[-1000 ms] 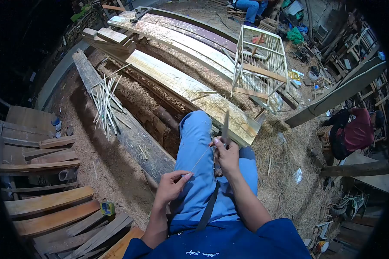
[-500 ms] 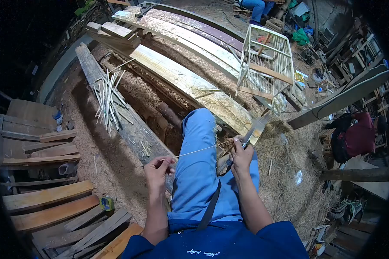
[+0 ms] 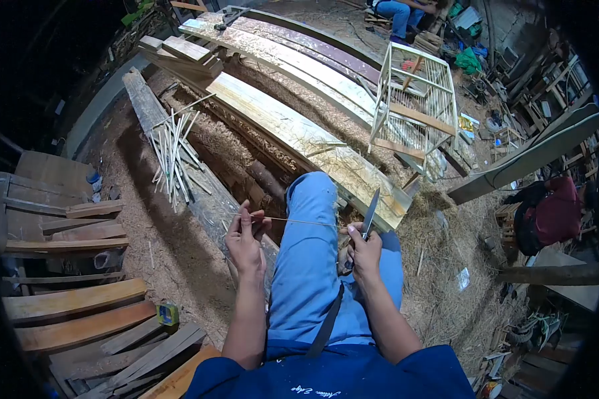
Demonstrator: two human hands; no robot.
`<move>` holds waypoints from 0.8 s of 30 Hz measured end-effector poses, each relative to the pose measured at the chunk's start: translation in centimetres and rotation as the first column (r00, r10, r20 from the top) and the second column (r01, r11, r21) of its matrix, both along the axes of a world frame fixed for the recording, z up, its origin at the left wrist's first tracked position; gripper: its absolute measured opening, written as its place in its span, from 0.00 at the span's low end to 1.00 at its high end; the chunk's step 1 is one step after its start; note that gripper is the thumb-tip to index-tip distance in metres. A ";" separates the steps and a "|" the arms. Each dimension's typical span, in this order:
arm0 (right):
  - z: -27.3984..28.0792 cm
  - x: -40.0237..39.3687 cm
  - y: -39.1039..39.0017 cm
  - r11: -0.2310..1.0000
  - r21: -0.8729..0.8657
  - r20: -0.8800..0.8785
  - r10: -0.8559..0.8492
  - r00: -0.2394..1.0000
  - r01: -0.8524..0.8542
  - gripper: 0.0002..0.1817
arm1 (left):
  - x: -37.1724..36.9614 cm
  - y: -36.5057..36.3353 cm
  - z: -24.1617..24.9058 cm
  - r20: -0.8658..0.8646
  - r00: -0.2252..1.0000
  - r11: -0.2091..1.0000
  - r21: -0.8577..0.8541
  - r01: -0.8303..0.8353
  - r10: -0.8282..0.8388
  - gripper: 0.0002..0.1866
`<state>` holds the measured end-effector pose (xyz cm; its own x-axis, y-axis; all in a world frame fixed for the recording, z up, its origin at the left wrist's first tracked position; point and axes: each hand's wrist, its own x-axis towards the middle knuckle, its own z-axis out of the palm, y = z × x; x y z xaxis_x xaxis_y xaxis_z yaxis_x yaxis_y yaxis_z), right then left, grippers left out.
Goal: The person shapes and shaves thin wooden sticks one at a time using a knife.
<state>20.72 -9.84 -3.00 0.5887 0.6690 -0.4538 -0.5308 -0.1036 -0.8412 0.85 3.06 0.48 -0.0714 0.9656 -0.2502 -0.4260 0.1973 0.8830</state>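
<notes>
A thin wooden stick (image 3: 306,221) stretches across my raised knee, between my two hands. My left hand (image 3: 247,245) pinches its left part with the fingers, and a short end pokes out past them. In my right hand (image 3: 365,254) is a knife (image 3: 371,207), gripped by its handle with the blade pointing up and away from me. The stick's right end reaches the thumb of that hand, near the base of the blade. Beyond my left hand, a loose bundle of thin sticks (image 3: 173,156) lies on a weathered plank (image 3: 142,100).
A long pale board (image 3: 273,116) runs ahead of my knee, with shavings on it. A slatted wooden frame (image 3: 416,100) stands behind it. Cut planks (image 3: 80,299) lie at the left. Another person (image 3: 396,14) sits at the back.
My left hand has risen and turned, its fingers now pointing upward on the stick. The right hand has shifted slightly left and down, and the knife blade now points more steeply upward.
</notes>
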 end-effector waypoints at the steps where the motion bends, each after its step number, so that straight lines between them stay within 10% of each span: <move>1: 0.1 0.0 0.0 1.000 -0.008 0.009 -0.002 1.000 0.002 0.05 | 0.2 0.5 0.7 0.006 1.000 1.000 0.020 -0.002 0.002 0.18; 10: -0.5 0.4 -0.4 0.998 0.054 -0.074 -0.020 0.997 0.024 0.11 | 1.6 5.0 4.2 -0.025 1.000 0.994 0.112 0.006 -0.003 0.15; 24: -0.7 -0.5 0.0 0.983 0.058 -0.078 0.176 0.981 -0.171 0.23 | 2.3 0.6 1.6 -0.367 0.658 0.733 -0.109 0.671 -0.657 0.15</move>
<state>20.27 -9.85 -3.65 0.4234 0.7811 -0.4589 -0.5764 -0.1585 -0.8016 3.11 3.66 2.03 0.5157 0.7986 -0.3104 0.1532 0.2705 0.9505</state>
